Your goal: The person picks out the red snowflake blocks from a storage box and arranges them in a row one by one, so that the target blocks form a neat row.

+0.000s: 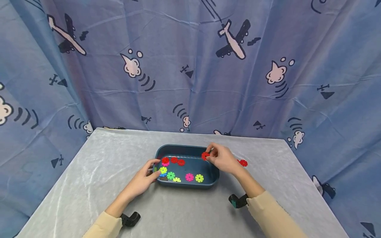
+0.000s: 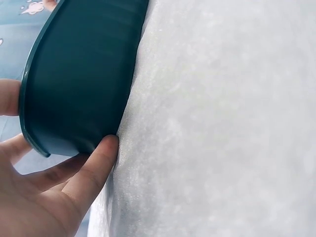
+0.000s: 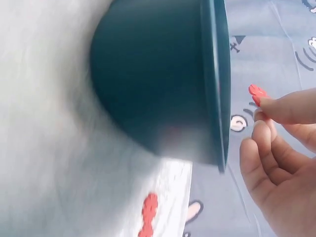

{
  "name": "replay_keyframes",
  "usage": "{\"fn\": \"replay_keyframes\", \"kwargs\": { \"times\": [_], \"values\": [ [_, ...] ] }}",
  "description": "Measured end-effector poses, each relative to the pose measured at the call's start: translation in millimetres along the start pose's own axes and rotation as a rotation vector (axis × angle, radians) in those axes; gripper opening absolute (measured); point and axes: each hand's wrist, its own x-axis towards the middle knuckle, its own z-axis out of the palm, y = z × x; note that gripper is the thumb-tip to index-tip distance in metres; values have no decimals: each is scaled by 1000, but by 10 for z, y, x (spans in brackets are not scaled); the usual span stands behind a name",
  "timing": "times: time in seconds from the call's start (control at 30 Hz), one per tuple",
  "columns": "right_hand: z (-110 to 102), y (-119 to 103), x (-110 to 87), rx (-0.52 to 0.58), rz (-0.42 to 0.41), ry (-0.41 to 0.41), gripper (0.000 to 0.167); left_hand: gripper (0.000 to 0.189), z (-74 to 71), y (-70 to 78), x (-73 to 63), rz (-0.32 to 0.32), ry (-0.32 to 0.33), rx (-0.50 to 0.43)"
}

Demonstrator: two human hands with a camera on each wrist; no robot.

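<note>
A dark teal plastic bin [image 1: 187, 185] stands on the table and holds several notched plastic discs. At its left end my left hand [image 1: 144, 180] grips the rim; in the left wrist view, fingers [image 2: 101, 160] lie against the outer wall. My right hand [image 1: 221, 159] is raised over the bin's right end, pinching a red notched disc [image 1: 205, 156] between thumb and finger. That disc [image 3: 256, 91] shows above rim level in the right wrist view. Inside the bin are red discs [image 1: 181, 162], a pink disc [image 1: 189, 177], a yellow-green disc [image 1: 199, 178] and a green disc [image 1: 171, 175].
Right of the bin, red discs [image 1: 243, 163] lie on the pale cloth-covered table [image 1: 98, 165], partly behind my right wrist. A blue curtain [image 1: 166, 66] with airplane prints hangs behind and around the table. Black wrist-worn devices [image 1: 131, 219] sit at both sleeves.
</note>
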Motion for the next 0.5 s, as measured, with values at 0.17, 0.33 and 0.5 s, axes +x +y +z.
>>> {"fn": "replay_keyframes", "kwargs": {
  "times": [0.17, 0.33, 0.5],
  "values": [
    [-129, 108, -35, -12, 8, 39, 15, 46, 0, -9, 6, 0, 8, 12],
    [-256, 250, -81, -6, 20, 70, 15, 46, 2, -3, 8, 7, 12, 22],
    [-365, 394, -152, -14, 53, 116, 16, 47, -8, 4, 5, 2, 8, 12]
  ]
}}
